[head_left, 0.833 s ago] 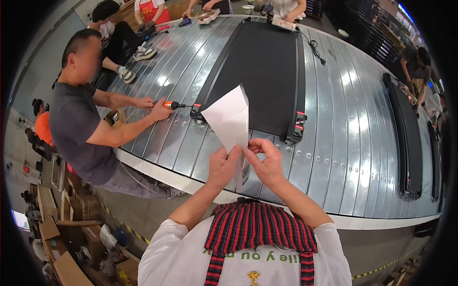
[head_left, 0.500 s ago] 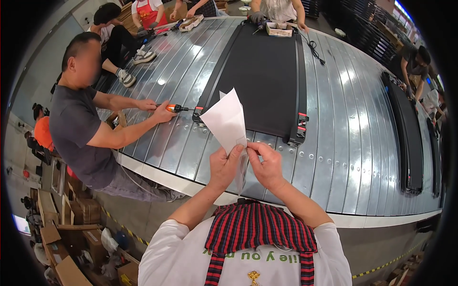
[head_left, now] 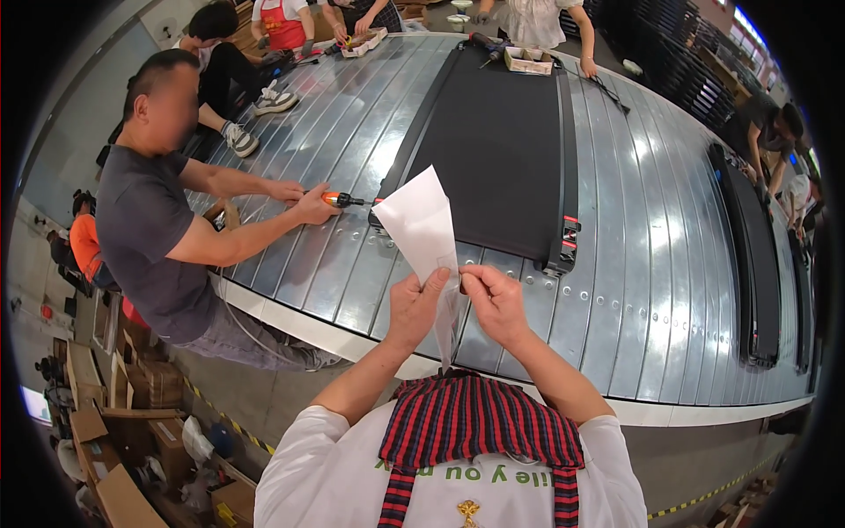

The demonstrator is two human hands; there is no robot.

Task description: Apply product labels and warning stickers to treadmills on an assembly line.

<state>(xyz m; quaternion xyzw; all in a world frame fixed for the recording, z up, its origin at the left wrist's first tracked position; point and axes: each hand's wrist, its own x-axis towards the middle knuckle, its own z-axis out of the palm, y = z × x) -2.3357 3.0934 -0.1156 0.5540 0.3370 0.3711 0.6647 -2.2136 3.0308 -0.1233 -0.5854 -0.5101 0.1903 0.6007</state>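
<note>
A folded white paper sheet [head_left: 421, 216] stands up from my hands, fanned wide at its upper end. My left hand [head_left: 414, 310] grips its lower part, with the thumb pressed on the front. Below that grip hangs a clear plastic sleeve or bag [head_left: 445, 330]; how it joins the paper is hard to make out. My right hand [head_left: 495, 304] is closed in a pinch at the right edge of the paper and plastic. Just beyond the paper lies a black-belted treadmill deck [head_left: 497, 150], its near left corner partly covered by the sheet.
A slatted metal conveyor table [head_left: 616, 308] spans the view. At left, a co-worker holds an orange power screwdriver [head_left: 339, 200] to the deck's corner. More black decks [head_left: 748, 255] lie at right. Other people work along the far side, near a parts box [head_left: 528, 60]. Cartons [head_left: 176, 440] crowd the lower left.
The deck and the table's contents have shifted slightly right in view, along with the co-worker at left. My hands keep hold of the paper; the right one has moved only slightly.
</note>
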